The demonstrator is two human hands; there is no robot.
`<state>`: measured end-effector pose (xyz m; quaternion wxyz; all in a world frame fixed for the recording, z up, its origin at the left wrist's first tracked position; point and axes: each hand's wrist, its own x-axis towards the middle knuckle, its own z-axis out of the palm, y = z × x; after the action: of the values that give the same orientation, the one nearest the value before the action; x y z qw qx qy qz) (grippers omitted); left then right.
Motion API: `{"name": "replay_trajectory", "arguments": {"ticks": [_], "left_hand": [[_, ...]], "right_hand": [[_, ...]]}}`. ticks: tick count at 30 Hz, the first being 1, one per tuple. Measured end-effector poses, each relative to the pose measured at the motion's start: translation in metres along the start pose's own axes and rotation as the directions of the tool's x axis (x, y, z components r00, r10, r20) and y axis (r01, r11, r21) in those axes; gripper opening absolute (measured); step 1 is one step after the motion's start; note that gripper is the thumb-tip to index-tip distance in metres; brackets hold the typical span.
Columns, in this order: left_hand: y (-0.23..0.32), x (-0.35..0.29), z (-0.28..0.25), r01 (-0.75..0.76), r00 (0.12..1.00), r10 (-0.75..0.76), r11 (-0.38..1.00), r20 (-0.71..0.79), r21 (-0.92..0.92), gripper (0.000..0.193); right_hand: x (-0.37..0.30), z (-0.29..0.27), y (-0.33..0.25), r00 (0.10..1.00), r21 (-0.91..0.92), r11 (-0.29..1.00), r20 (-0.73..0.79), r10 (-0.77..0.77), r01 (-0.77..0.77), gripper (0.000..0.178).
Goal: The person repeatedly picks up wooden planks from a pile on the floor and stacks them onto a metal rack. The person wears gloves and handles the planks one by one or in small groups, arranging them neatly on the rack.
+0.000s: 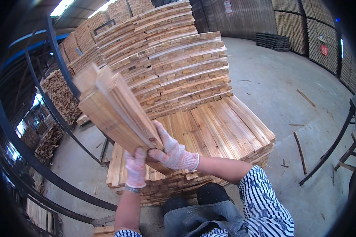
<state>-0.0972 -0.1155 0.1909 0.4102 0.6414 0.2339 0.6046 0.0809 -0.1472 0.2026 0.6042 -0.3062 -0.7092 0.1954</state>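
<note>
A bundle of wooden boards (120, 114) is held up at a slant in front of me, its far end blurred and pointing to the upper left. My left hand (135, 168), in a pale pinkish knit glove, grips the bundle's near end from the left side. On the right side my right hand (172, 151), gloved alike, has its fingers wrapped round the same end. Beneath both hands lies a low stack of boards (209, 126), its top layer laid side by side. The bundle hides the stack's left part.
Behind the low stack rises a tall layered lumber stack (190, 67). A dark curved metal frame (53, 175) runs along my left, and another metal frame (328, 158) stands at right. Loose wood strips (300, 152) lie on the concrete floor. Dark pallets (272, 42) sit at the back.
</note>
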Motion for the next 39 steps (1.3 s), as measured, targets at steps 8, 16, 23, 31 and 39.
{"name": "replay_trajectory", "arguments": {"ticks": [8, 16, 23, 31, 39], "left_hand": [[0.018, 0.049, 0.015, 0.220, 0.975, -0.217, 0.957, 0.037, -0.189, 0.070], [0.039, 0.099, -0.075, 0.469, 0.783, -0.559, 0.818, 0.273, 0.332, 0.058], [-0.071, 0.063, -0.053, -0.201, 0.441, -0.811, 0.328, 0.384, 0.923, 0.069], [-0.073, 0.049, -0.023, -0.259, 0.483, -0.768, 0.333, 0.420, 0.907, 0.076], [-0.112, 0.122, -0.028, -0.440, 0.449, -0.765, 0.259, 0.461, 0.860, 0.071]], "right_hand": [[0.050, -0.040, -0.019, 0.962, -0.162, 0.949, 0.009, 0.274, -0.269, 0.093], [0.011, -0.217, 0.001, 0.713, -0.692, 0.430, -0.176, 0.678, -0.580, 0.087], [-0.093, -0.265, 0.044, 0.502, -0.928, 0.073, -0.130, 0.855, -0.365, 0.081], [-0.105, -0.267, 0.081, 0.546, -0.944, 0.251, 0.096, 0.832, -0.216, 0.079], [-0.112, -0.265, 0.091, 0.538, -0.957, 0.217, 0.082, 0.839, -0.191, 0.082]]}}
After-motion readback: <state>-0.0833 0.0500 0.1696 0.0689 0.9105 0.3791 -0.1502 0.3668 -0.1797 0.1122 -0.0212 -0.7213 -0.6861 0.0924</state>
